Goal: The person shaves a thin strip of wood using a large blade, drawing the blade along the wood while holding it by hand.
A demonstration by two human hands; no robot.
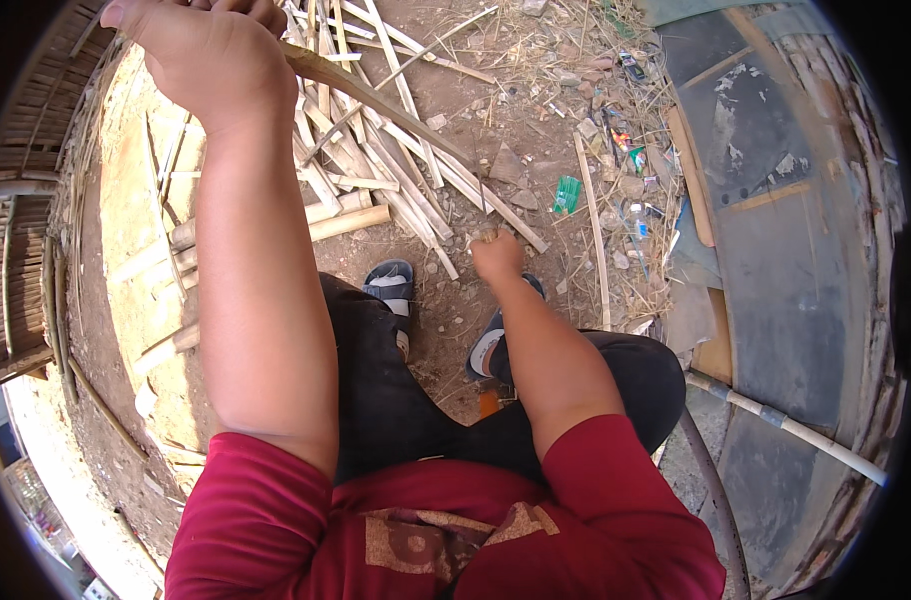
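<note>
My left hand (pixel 216 55) is raised at the upper left, its fingers curled round a long bamboo strip (pixel 386 103). From that hand the strip slants down to the right, its far end narrowing above my right hand. Lower down, in front of my feet, my right hand (pixel 498 255) is closed in a fist. A thin dark line stands up just above the fist, near the strip's end; what the fist holds is too small to make out.
Split bamboo pieces (pixel 351 150) lie heaped on the dirt ahead. My sandalled feet (pixel 391 285) are below them. A green wrapper (pixel 567 195) and other litter lie to the right, before a dark sheet panel (pixel 776 260). A pale pole (pixel 796 430) crosses the panel.
</note>
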